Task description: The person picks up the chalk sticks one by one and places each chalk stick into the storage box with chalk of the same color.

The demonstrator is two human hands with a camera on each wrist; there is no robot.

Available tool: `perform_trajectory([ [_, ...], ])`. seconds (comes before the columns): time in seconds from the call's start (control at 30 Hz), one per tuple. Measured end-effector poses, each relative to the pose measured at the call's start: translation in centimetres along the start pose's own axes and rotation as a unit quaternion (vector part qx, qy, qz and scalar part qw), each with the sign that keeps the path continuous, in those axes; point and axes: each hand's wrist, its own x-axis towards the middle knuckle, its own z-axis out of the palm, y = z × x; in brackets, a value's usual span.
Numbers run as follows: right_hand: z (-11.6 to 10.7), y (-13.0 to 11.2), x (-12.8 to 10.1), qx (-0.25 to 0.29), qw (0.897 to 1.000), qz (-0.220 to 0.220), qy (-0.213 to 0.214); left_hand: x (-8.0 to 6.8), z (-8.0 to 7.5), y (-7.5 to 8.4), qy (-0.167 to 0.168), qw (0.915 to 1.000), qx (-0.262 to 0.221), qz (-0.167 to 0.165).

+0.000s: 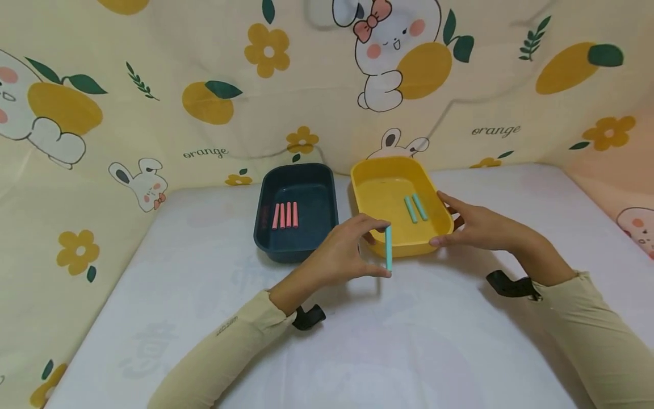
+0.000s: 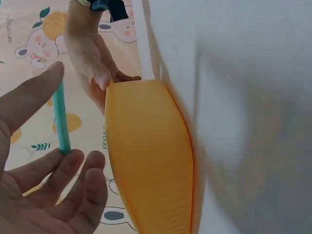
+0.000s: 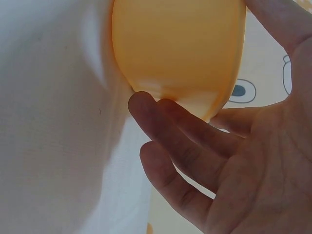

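Observation:
My left hand (image 1: pixel 339 253) pinches a teal chalk-like stick (image 1: pixel 389 248) end to end between thumb and fingertip, upright just in front of the yellow tub (image 1: pixel 403 249). In the left wrist view the stick (image 2: pixel 60 119) is slim and straight, and the other fingers are bent beside it. My right hand (image 1: pixel 477 227) holds the tub's right end, thumb and fingers spread around its corner. The right wrist view shows fingertips (image 3: pixel 144 102) against the tub's outer wall (image 3: pixel 178 48). Two teal sticks (image 1: pixel 415 208) lie side by side in the tub.
A dark blue tub (image 1: pixel 296 254) stands left of the yellow one, with several pink sticks (image 1: pixel 285 216) lying in a row inside. Both tubs are on a white cloth-covered table (image 1: pixel 357 352), close to a printed curtain (image 1: pixel 317 74) behind.

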Motion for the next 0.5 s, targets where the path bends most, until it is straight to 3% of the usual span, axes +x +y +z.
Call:
perform_trajectory([
  [0.27, 0.1, 0.1, 0.1, -0.003, 1.0, -0.006, 0.001, 2.9, 0.1, -0.4, 0.02, 0.9993, -0.032, 0.003],
  [0.5, -0.1, 0.1, -0.2, 0.0, 1.0, -0.015, -0.002, 5.0, 0.5, -0.7, 0.01, 0.9985, -0.049, -0.021],
])
